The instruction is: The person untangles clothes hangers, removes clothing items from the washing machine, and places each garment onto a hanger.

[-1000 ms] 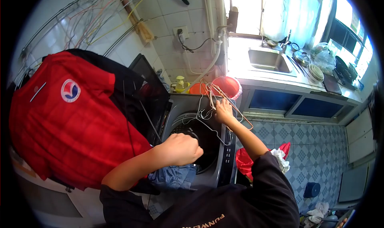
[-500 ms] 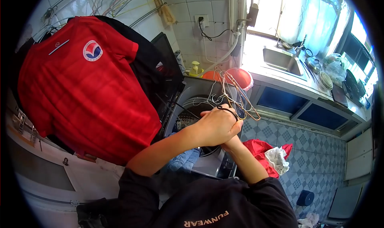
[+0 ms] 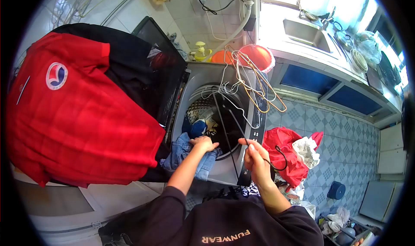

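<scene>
My right hand is closed on a black hanger, whose hook curls out to the right and whose long arms reach over the drum. My left hand rests at the waistband of blue denim draped over the front left rim of the open washing machine. Its fingers look bent against the cloth. Inside the drum lie blue and patterned clothes. Several wire hangers lie in a tangle on the machine's back right edge.
A red shirt and dark clothes hang at the left, beside the raised lid. Buckets stand behind the machine. Red and white cloth lies at the right, with a blue stool farther off. A sink is at the back right.
My hands were together over the machine and are now apart. My left hand has moved down-left onto the denim. The black hanger is now in my right hand, lower than before.
</scene>
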Demonstrator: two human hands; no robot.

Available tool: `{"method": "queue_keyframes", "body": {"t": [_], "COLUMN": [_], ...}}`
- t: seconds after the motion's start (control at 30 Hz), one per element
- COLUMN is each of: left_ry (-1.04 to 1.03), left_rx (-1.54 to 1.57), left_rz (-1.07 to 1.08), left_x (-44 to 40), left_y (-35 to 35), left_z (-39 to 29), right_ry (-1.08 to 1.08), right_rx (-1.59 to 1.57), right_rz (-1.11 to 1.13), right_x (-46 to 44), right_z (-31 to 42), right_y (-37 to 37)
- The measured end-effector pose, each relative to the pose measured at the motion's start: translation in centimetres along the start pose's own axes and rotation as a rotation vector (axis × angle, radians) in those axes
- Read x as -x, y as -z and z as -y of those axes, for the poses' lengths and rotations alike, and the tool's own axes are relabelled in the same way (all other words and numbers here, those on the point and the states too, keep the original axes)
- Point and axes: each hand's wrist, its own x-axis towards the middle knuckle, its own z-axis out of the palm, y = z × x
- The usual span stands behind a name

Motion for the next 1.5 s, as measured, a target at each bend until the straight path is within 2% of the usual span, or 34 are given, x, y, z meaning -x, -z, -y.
{"method": "queue_keyframes", "body": {"t": [0.03, 0.1, 0.17, 0.2, 0.23, 0.27, 0.33, 0.37, 0.4, 0.43, 0.47, 0.5, 0.57, 0.67, 0.7, 0.77, 0.8, 0.83, 0.9, 0.93, 0.97, 1.0, 1.03, 1.07, 1.1, 1.17, 1.2, 1.23, 1.3, 1.37, 1.43, 1.47, 1.5], "left_ry": [-0.001, -0.018, -0.034, -0.144, -0.36, -0.478, -0.585, -0.485, -0.666, -0.721, -0.681, -0.745, -1.082, -1.358, -1.369, -1.347, -1.239, -1.289, -1.299, -1.315, -1.427, -1.535, -1.545, -1.754, -1.956, -1.95, -2.043, -2.138, -2.162, -2.31, -2.317, -2.317, -2.313], "left_rx": [-0.092, 0.047, 0.28, 0.513, 0.72, 0.942, 1.2, 1.378, 1.564, 1.603, 1.732, 1.719, 1.731, 1.662, 1.658, 1.51, 1.444, 1.431, 1.472, 1.481, 1.607, 1.726, 1.73, 1.772, 1.808, 1.836, 1.847, 1.852, 1.796, 1.661, 1.647, 1.588, 1.533], "left_rz": [0.011, -0.019, -0.183, -0.379, -0.465, -0.49, -0.519, -0.585, -0.419, -0.477, -0.623, -0.718, -0.746, -0.944, -0.971, -1.021, -1.047, -0.98, -0.888, -0.89, -0.79, -0.684, -0.694, -0.606, -0.504, -0.58, -0.535, -0.49, -0.513, -0.4, -0.38, -0.411, -0.442], "left_x": [-0.4, -3.5, -3.0, -1.9, -1.5, -0.5, 9.6, 13.9, 16.1, 20.3, 23.6, 25.7, 30.1, 37.0, 38.4, 40.9, 42.0, 42.4, 44.1, 44.6, 44.7, 44.8, 45.1, 45.4, 45.9, 46.8, 47.1, 47.4, 47.9, 48.1, 48.6, 48.8, 49.0], "left_y": [-0.6, -2.9, -2.5, -2.2, -1.3, -1.0, 3.3, 4.1, 3.9, 4.1, 3.2, 1.5, -0.6, -2.6, -3.8, -6.5, -8.3, -9.6, -11.7, -12.8, -13.8, -14.6, -15.1, -15.4, -15.8, -15.9, -15.8, -15.7, -15.7, -15.6, -15.7, -15.7, -15.7], "left_z": [-0.1, 1.2, 2.2, 3.1, 4.4, 5.8, 7.0, 7.8, 10.4, 11.7, 12.6, 14.5, 17.5, 19.5, 20.3, 21.4, 21.7, 21.6, 21.4, 22.0, 22.6, 23.1, 23.7, 24.2, 24.5, 24.9, 25.1, 25.4, 26.2, 26.8, 27.2, 27.3, 27.4], "right_ry": [-0.012, -0.064, -0.092, -0.07, -0.05, -0.066, -0.053, -0.047, -0.02, -0.003, 0.025, 0.053, 0.134, 0.276, 0.269, 0.394, 0.448, 0.49, 0.406, 0.284, 0.228, 0.284, 0.337, 0.404, 0.411, 0.292, 0.27, 0.323, 0.29, 0.308, 0.309, 0.479, 0.481], "right_rx": [0.001, 0.009, 0.016, 0.06, 0.102, 0.135, 0.149, 0.153, 0.123, 0.131, 0.162, 0.193, 0.236, 0.317, 0.336, 0.278, 0.254, 0.278, 0.372, 0.423, 0.382, 0.426, 0.465, 0.548, 0.501, 0.582, 0.725, 0.752, 0.714, 0.753, 0.661, 0.559, 0.561], "right_rz": [0.018, 0.028, -0.012, -0.012, -0.01, -0.042, -0.048, -0.035, -0.033, -0.028, -0.016, -0.003, 0.044, 0.127, 0.167, 0.298, 0.407, 0.411, 0.399, 0.3, 0.259, 0.256, 0.256, 0.294, 0.357, 0.457, 0.533, 0.607, 0.758, 0.844, 0.851, 0.836, 0.833], "right_x": [0.2, 0.5, 0.7, 0.8, 1.0, 1.3, 2.1, 2.6, 3.1, 3.7, 4.5, 5.4, 7.4, 11.4, 13.4, 17.2, 19.0, 21.4, 24.2, 25.1, 25.4, 25.3, 25.5, 25.9, 26.3, 27.5, 28.0, 29.0, 31.5, 33.8, 35.1, 35.1, 35.5], "right_z": [-0.2, 0.1, 0.2, 0.3, 0.5, 0.5, 0.4, 0.3, 0.4, 0.2, 0.0, -0.2, -0.3, -0.6, -0.4, -2.3, -3.7, -4.6, -5.9, -6.5, -7.5, -8.7, -9.4, -9.7, -10.3, -11.4, -12.0, -12.8, -14.0, -14.6, -15.8, -17.1, -16.6], "right_y": [0.0, 0.2, 0.5, 0.7, 1.0, 1.2, 1.2, 1.1, 0.7, 0.3, -0.3, -1.0, -3.1, -6.9, -8.5, -11.7, -12.8, -14.7, -16.5, -16.8, -16.8, -16.4, -16.1, -15.9, -16.2, -17.0, -17.3, -17.7, -18.6, -19.4, -19.2, -19.0, -18.9]}}
